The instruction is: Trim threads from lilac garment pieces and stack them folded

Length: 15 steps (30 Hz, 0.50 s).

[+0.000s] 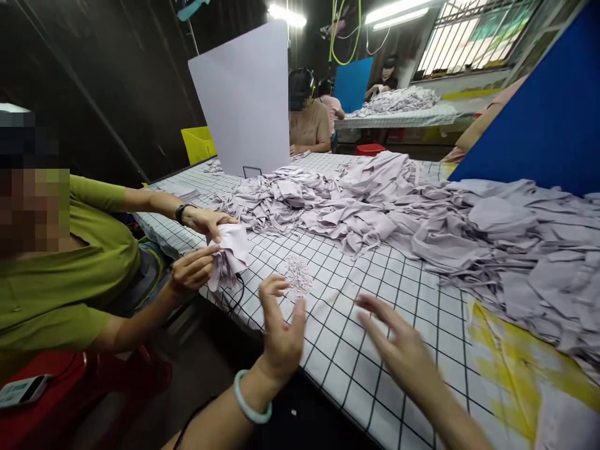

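My left hand, with a pale green bangle on its wrist, is raised over the near edge of the checked tablecloth. Its fingers are bent, the thumb stands apart, and nothing shows between them. Just beyond it lies a small heap of tiny pale scraps. To the right, my right hand hovers over the cloth, slightly blurred, its fingers stretched out and holding nothing. A large pile of pale grey-lilac fabric pieces spreads across the table beyond both hands.
At my left a co-worker in a green top holds a bunch of fabric pieces. A white board and a blue board stand upright on the table. Yellow material lies at right; a red stool stands lower left.
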{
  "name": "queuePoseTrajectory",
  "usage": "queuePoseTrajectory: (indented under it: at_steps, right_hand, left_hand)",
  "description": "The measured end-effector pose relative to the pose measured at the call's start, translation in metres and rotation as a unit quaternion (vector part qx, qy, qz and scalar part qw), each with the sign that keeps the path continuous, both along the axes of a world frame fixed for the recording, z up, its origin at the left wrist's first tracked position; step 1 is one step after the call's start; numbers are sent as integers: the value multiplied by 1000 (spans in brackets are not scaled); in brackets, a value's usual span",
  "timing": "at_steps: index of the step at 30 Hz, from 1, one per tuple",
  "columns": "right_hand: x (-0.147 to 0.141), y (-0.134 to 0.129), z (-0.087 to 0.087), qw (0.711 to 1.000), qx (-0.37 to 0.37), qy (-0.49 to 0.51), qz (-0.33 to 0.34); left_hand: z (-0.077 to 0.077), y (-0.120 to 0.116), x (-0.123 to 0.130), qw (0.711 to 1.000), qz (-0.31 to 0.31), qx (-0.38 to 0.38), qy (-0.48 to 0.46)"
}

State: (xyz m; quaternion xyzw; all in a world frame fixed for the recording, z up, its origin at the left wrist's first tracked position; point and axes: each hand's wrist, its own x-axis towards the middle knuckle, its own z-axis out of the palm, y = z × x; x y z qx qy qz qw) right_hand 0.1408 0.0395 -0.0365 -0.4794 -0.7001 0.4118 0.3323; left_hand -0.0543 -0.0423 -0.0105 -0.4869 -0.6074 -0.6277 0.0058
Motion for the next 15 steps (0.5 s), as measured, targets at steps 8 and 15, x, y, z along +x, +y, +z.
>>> queuePoseTrajectory:
  at_steps: [8,15]
  right_hand:
    - [-258,21,48,895,-352,214,172]
    - [-243,7,58,805,-363,436,173]
  left_hand:
    - [-17,-17,-79,978,98,-33,-179]
    - [-9,-17,-75,981,74,7,-177]
